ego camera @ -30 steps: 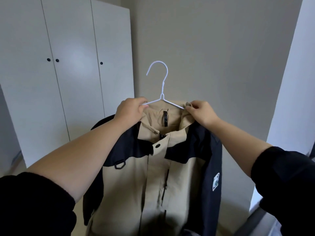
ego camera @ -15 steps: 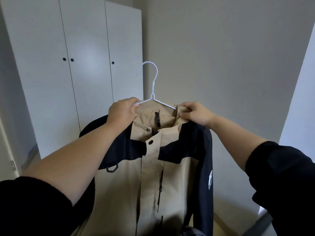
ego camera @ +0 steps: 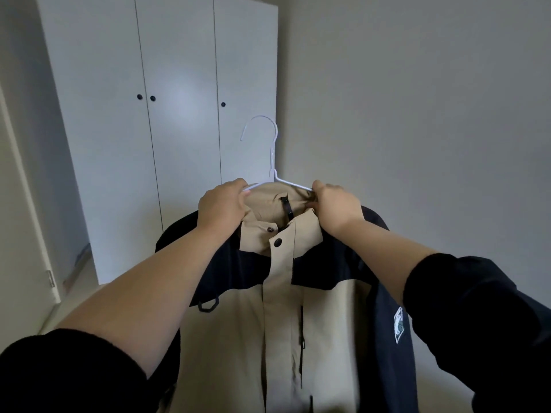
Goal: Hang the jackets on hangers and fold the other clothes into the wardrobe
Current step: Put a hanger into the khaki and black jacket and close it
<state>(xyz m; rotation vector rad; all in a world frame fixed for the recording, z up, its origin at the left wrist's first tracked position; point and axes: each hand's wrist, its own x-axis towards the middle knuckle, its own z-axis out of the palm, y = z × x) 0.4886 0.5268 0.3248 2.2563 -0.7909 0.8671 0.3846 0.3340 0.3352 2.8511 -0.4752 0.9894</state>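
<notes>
The wardrobe (ego camera: 167, 150) stands ahead on the left with all three doors shut. In front of it the jacket (ego camera: 235, 347), tan with navy shoulders and sleeves, hangs in the air, front towards the camera and closed at the top snap. Its shoulders sit on the hanger (ego camera: 272, 162), whose hook stands free above the collar. The left hand (ego camera: 222, 205) is curled tight round the hanger's left arm and the collar edge. The right hand (ego camera: 337, 207) pinches the right arm together with a bunch of collar.

The step looks like seating the jacket before it goes on a rail. Both shoulders should be pulled even (the right collar looks bunched). One hand should then take the hook while the other reaches for a knob (ego camera: 223, 104).
</notes>
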